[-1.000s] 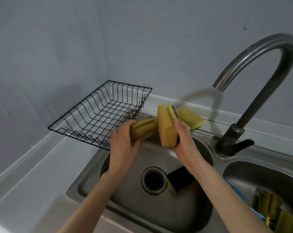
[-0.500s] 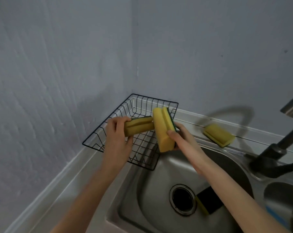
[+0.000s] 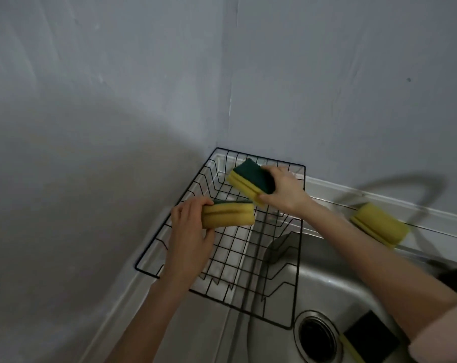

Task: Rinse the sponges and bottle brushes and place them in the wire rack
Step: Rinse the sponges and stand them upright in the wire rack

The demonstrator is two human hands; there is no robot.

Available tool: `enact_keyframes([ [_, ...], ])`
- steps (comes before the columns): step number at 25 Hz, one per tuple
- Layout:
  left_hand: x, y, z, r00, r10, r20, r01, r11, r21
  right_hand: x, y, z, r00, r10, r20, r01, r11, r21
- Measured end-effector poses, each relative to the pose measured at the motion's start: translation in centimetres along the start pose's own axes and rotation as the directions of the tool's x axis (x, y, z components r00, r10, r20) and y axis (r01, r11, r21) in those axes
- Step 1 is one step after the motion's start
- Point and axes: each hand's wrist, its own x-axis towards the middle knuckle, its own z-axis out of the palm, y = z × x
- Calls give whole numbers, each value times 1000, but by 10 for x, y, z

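So both land flat in the wire rack (image 3: pixel 298 231) at frame centre, my left hand (image 3: pixel 189 233) clamps one sponge (image 3: pixel 227 214) and my right hand (image 3: pixel 283 189) pinches another sponge (image 3: pixel 249 180).

sponges (image 3: pixel 228 214): 4 | wire rack (image 3: pixel 299 205): 1 | sink (image 3: pixel 313 281): 1 | hands (image 3: pixel 189 241): 2

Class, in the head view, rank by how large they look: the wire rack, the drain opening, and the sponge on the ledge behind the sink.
1. wire rack, clearly largest.
2-3. sponge on the ledge and drain opening: they look alike, and the drain is nearer the camera, so unranked.
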Motion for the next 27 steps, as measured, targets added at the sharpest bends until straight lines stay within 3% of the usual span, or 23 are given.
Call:
enact_keyframes([
  [7,31,-26,24,999,-12,44,13,1000,-24,65,20,53,990,-40,133,55,992,-113],
  [17,41,-37,30,999,12,53,-12,1000,-10,84,24,74,984,-55,169,87,978,-189],
  [19,41,-34,28,999,-12,50,13,1000,-21,72,16,62,994,-9,108,17,997,-77],
  [21,44,-32,23,998,-38,44,39,999,-13,53,9,44,993,117,-13,-112,972,208],
  [22,45,-31,21,998,-45,41,45,999,3,42,6,35,979,205,17,-196,906,376],
  [23,46,-30,20,998,-49,41,48,999,20,32,3,27,954,274,125,-299,810,504],
  [25,48,-29,22,998,-34,48,32,999,41,12,-3,19,878,284,386,-471,665,580],
  [27,48,-27,26,998,-7,61,4,999,50,-1,-7,22,839,236,491,-509,658,555],
])
